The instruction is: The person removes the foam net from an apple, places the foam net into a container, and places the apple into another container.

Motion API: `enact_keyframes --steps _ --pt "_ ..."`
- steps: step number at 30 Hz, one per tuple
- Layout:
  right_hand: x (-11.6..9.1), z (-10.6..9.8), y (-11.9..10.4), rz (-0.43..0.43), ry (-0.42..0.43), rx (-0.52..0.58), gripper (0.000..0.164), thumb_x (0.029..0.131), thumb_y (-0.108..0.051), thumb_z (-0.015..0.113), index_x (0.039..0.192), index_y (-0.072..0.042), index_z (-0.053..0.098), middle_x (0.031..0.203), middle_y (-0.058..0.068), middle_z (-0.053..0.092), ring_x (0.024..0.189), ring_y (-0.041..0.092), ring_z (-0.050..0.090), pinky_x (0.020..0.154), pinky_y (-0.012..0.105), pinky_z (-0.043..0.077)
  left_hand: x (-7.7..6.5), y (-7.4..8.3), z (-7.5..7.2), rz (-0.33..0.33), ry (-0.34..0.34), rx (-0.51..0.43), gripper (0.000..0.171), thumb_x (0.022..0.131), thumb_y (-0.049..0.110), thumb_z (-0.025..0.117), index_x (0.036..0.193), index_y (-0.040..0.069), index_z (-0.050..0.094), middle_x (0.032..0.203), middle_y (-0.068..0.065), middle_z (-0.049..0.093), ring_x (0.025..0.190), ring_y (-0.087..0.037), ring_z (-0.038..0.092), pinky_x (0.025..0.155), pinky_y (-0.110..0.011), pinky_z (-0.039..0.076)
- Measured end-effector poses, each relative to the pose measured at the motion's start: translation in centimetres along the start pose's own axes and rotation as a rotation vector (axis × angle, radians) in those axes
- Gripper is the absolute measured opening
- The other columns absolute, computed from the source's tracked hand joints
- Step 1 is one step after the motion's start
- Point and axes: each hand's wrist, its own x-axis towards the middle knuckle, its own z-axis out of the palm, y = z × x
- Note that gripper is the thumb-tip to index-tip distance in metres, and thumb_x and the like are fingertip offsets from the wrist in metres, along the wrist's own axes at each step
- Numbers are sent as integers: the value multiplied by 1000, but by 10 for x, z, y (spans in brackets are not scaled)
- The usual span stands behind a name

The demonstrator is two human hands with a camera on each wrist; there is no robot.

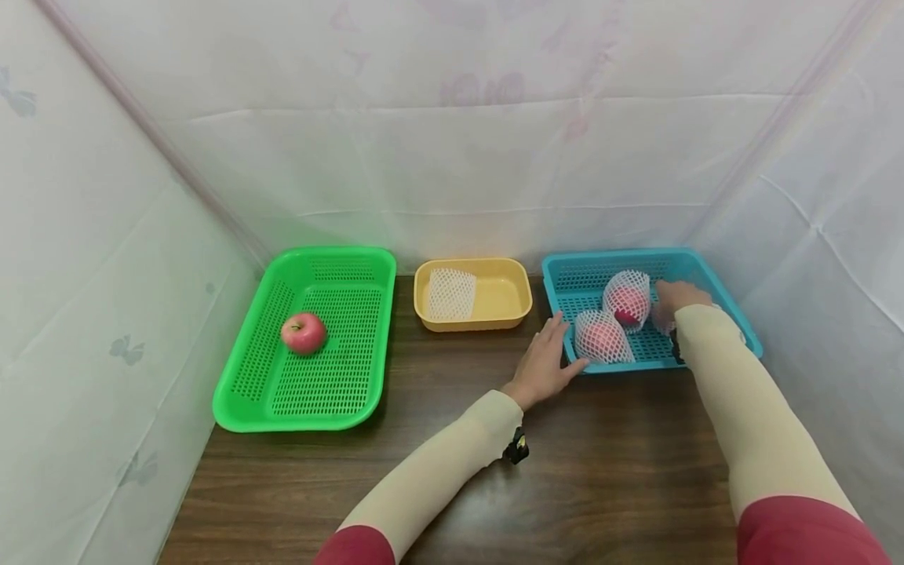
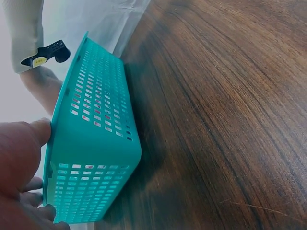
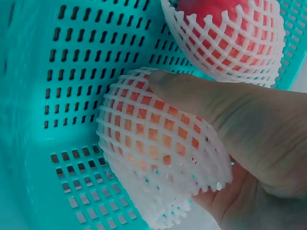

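My right hand (image 1: 679, 297) reaches into the right side of the blue basket (image 1: 614, 366) and grips a netted apple (image 3: 148, 129). In the right wrist view the thumb lies on the white foam net and the fingers go round behind, partly hidden. Another netted apple (image 1: 626, 304) lies close beside that hand. A further netted apple (image 1: 603, 337) sits at the basket's front left. My left hand (image 1: 542, 365) rests on the basket's front left corner, thumb and fingers spread. In the left wrist view its thumb (image 2: 41, 132) touches the rim.
A green basket (image 1: 388, 345) at the left holds one bare apple (image 1: 304, 333). Between the baskets stands a small yellow tray (image 1: 504, 294) with a loose foam net (image 1: 452, 294) in it. White sheeting (image 1: 452, 173) hangs behind and at both sides of the wooden table (image 1: 452, 369).
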Motion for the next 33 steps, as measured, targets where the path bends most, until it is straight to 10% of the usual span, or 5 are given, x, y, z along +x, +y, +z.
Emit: enact_keyframes --steps 10,33 --pt "-2 7 7 29 8 -5 84 81 -3 72 146 10 19 133 48 34 115 66 36 86 71 40 0 1 1 5 8 17 74 95 50 57 152 12 31 163 -2 12 149 -19 14 117 -37 17" --pt "-3 11 5 57 27 -33 85 77 -5 78 141 13 25 131 48 34 116 67 31 87 74 37 -1 1 0 0 10 35 74 94 51 56 152 14 31 163 0 12 148 -19 15 117 -36 17"
